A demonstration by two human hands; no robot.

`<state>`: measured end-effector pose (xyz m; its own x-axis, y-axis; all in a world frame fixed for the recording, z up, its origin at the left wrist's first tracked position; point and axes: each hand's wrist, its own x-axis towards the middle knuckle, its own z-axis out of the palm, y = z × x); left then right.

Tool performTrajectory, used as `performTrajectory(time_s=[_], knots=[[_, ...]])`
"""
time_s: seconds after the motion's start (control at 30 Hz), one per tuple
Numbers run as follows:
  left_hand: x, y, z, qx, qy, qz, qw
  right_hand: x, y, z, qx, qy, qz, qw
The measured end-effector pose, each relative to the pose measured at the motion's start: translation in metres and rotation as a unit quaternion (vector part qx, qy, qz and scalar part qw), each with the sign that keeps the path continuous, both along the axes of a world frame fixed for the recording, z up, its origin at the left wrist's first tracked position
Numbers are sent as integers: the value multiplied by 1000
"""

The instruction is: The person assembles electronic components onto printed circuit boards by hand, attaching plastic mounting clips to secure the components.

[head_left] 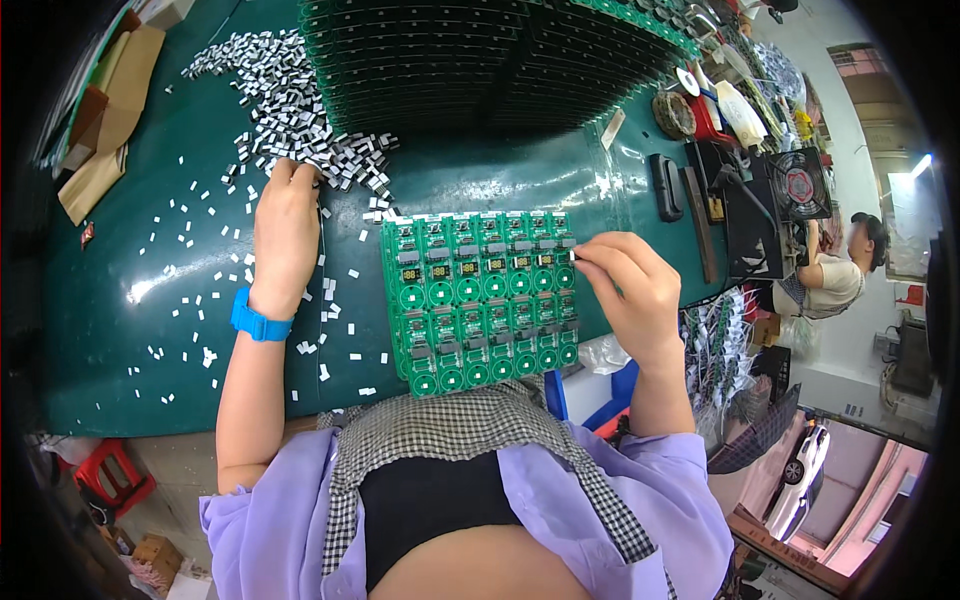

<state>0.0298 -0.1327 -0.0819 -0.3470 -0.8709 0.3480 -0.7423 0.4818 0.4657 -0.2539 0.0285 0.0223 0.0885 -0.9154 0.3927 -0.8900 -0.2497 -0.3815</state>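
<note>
Nearest: your black-and-white checked cloth apron [440,420]. Right hand [638,290] pinches a small white-edged block [573,256] over the green rectangular circuit panel [482,303], squared before you, likely for reach. Left hand [286,228], closure hidden, meets the black-and-white block pile [300,112].

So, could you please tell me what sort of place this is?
Probably an electronics assembly workshop, judging by the green circuit-board panel, stacked boards beyond it and heaped black-and-white components.

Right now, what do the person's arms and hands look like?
The ungloved left hand wears a bright blue wristband; the ungloved right hand wears none. Loose light purple sleeves end near the elbows.
</note>
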Motion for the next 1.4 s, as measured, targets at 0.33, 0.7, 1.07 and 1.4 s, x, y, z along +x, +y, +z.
performTrajectory(time_s=[0.33,0.7,1.07,1.4], knots=[[6,-4,-3,-1,-62,66,996,-2,-2,2,7,60,41,997],[14,44,74,285,396,-89,868,23,12,23,-41,-66,6,997],[-21,119,81,274,452,-194,826,96,10,-2,59,-312,57,947],[-13,118,73,125,401,-236,876,98,21,-6,113,-438,87,888]])
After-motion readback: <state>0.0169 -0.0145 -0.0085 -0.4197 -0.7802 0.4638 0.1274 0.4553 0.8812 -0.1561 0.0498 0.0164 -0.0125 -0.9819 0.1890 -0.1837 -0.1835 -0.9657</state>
